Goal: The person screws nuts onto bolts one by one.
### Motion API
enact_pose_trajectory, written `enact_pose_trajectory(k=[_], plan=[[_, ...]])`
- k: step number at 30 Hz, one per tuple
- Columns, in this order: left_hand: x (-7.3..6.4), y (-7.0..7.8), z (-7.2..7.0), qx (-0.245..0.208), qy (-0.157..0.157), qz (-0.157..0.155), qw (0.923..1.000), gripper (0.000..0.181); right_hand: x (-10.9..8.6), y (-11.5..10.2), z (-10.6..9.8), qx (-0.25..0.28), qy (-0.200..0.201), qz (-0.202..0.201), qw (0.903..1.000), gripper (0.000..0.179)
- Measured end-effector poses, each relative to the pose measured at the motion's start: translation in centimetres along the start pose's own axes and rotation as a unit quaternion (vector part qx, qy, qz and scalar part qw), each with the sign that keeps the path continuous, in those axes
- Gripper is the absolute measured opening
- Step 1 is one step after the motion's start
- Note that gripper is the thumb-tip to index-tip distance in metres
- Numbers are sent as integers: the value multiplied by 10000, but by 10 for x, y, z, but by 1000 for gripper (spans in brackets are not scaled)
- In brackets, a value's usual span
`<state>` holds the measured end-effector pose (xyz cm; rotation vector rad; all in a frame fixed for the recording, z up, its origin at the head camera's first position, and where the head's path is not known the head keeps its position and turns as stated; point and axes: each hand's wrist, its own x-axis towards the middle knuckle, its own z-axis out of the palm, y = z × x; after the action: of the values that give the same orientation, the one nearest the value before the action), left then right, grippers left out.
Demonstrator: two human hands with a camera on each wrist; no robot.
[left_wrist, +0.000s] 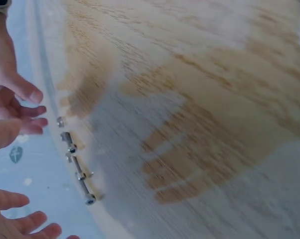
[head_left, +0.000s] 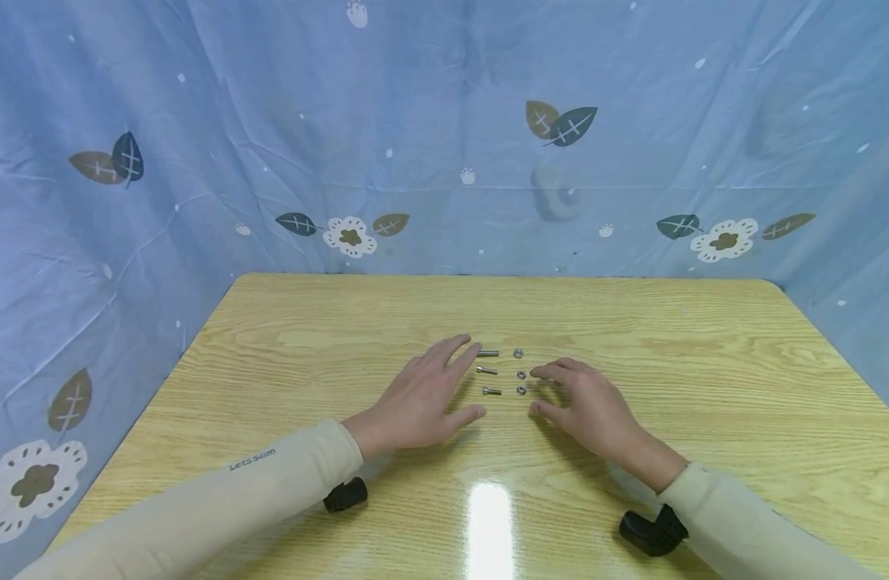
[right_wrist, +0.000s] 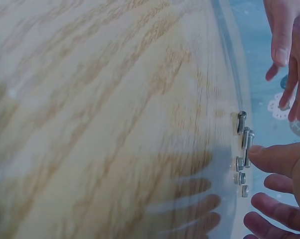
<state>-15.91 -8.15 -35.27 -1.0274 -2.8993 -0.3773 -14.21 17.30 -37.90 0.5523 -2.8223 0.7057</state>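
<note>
"So, where are the metal pieces, seen from the hands?"

"Between them, on the table point(head_left: 633, 322). The far bolt point(head_left: 489, 353), middle bolt point(head_left: 487, 370) and near bolt point(head_left: 492, 391) lie just beyond the fingers of the left hand point(head_left: 422, 399). A column of three nuts point(head_left: 521, 374) stands nearer the right hand point(head_left: 589, 407), just beside its fingertips."

"How would they handle?"

"Light and rigid, I'd judge, and hardly fragile. The smooth metal could slip or roll under a fingertip, and the nuts look small enough to fumble."

"Where should one take hold?"

"I'd pinch a bolt by its head; on the middle and near ones that end faces the left hand. For a nut, thumb and index finger across opposite sides."

"And the hands themselves?"

"Apart from each other, and neither grips anything. The left has its fingers extended, thumb well away from them; the right is more loosely bent, with a gap between thumb and index."

"Any contact?"

"A left fingertip covers the end of the far bolt in the head view; I can't tell whether it touches."
</note>
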Motion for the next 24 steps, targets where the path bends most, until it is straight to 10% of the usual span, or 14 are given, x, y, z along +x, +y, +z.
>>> enact_pose_trajectory(k=[15,24], plan=[[2,0,3,-1166,39,-378,9925,73,3,2,1,749,-26,111,9971,35],[5,0,5,-2141,-8,-525,9754,67,3,5,0,1160,16,338,9927,32]])
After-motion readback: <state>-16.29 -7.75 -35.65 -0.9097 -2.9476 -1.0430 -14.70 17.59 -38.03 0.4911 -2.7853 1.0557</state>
